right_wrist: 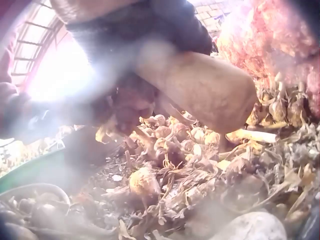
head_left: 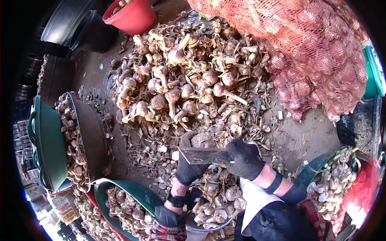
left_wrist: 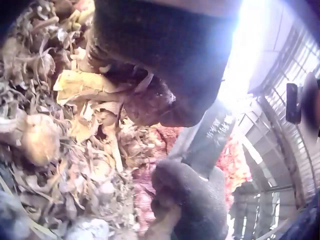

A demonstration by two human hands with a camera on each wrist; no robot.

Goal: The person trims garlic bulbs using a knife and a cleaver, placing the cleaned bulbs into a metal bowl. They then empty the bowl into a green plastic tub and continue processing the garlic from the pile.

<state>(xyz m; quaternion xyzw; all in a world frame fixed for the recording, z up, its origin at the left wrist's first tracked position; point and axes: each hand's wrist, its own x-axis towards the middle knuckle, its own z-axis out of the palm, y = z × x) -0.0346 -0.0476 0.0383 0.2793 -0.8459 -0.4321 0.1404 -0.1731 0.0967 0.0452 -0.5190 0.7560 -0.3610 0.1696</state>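
In the head view, my gloved left hand is at the left end of a flat metal blade. My gloved right hand grips the tool at its other end. The left wrist view shows my left hand curled round a garlic plant, whose pale yellow stalk sticks out to the left; its bulb is mostly hidden. Below it, the right hand grips the blade tool. Glare and blur hide much of the hands in the right wrist view.
A heap of garlic with dry stalks lies ahead on the ground. Red mesh sacks stand at right. Green tubs and a red bucket are at left and top. A basin of trimmed bulbs sits close below my hands.
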